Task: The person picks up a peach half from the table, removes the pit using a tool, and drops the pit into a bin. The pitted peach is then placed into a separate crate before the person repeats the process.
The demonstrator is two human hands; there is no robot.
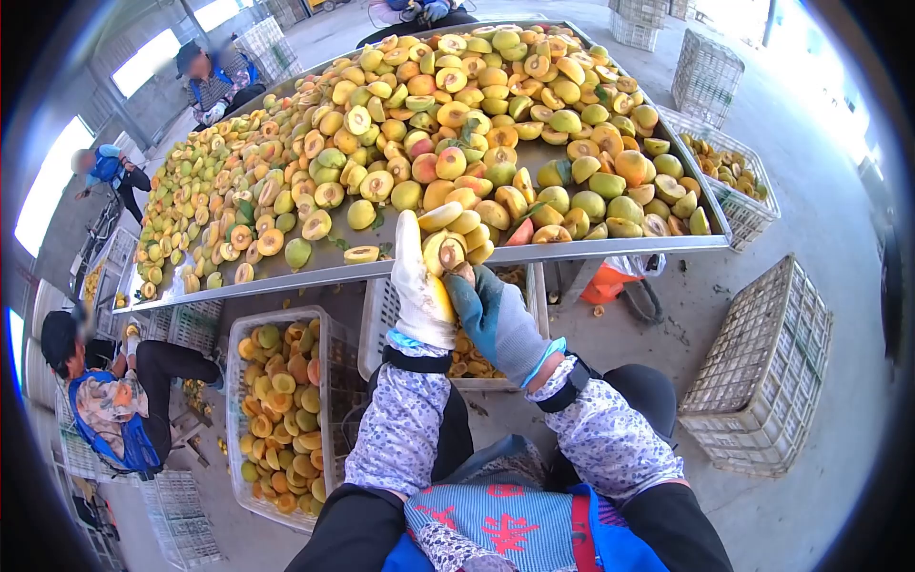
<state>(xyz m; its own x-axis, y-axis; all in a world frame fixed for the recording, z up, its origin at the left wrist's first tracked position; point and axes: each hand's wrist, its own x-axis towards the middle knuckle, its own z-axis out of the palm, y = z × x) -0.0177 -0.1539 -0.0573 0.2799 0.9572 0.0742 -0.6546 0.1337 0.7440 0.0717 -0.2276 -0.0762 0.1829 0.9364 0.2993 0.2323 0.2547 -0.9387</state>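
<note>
My left hand (424, 291), in a white glove stained yellow, is closed round a halved yellow peach (441, 250), its cut face and brown stone cavity turned up. My right hand (500, 319), in a grey and blue glove, presses its closed fingertips against the lower right of that half. A small brown piece shows at those fingertips, too small to name. Just beyond both hands is the metal-rimmed table (610, 250), heaped with cut peaches (381, 143), many halves showing stones, with a few green leaves among them.
A white crate of peach halves (281, 410) stands on the floor at left; another crate (372, 329) is under the table edge before me. Stacked crates (758, 367) stand at right, beside a filled crate (734, 176). Several people sit or stand around, one person (119, 400) at left.
</note>
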